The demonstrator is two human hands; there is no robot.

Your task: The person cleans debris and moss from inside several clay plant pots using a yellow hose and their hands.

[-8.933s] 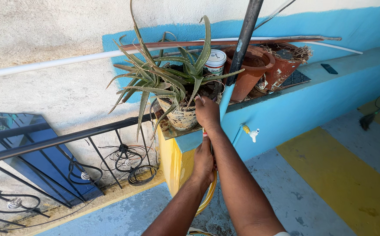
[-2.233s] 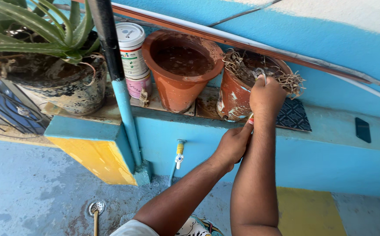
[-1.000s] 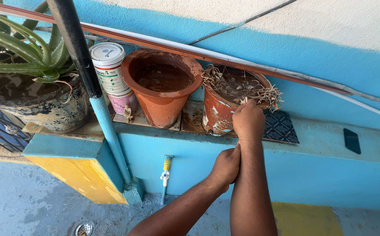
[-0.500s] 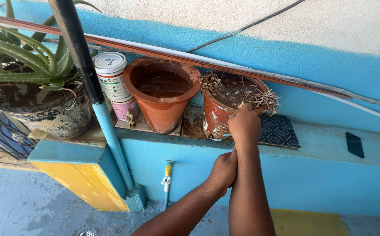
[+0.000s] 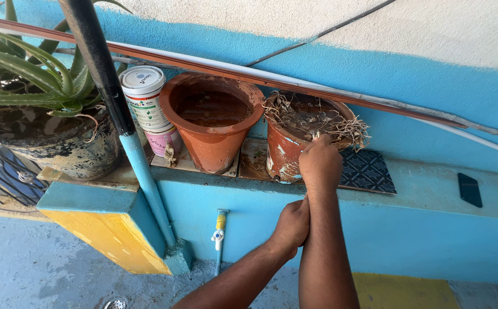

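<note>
Outdoor ledge [image 5: 432, 177], painted blue, below a rough wall banded blue and off-white; pipes run along the wall. Far left: aloe plant [image 5: 31, 74] in a weathered pot, a dark post [image 5: 103, 74] just beside it. Next, two stacked lidded tubs [image 5: 146, 97], then a terracotta pot [image 5: 211, 117] holding muddy water. Right of that, a second terracotta pot [image 5: 286, 146], paint-flecked, topped with dry roots [image 5: 317, 120]. Right hand [image 5: 319, 163] is fisted at this pot's front rim, closed on something thin, hose end or root I cannot tell. Left hand [image 5: 292, 223] sits lower, pressed against the right forearm, curled; contents hidden. A patterned tile [image 5: 372, 171] lies just beside, a dark flat object [image 5: 470, 189] further right. Risk, as I judge it: a pull on the rim could tip the pot off the ledge, since it stands near the edge.
</note>
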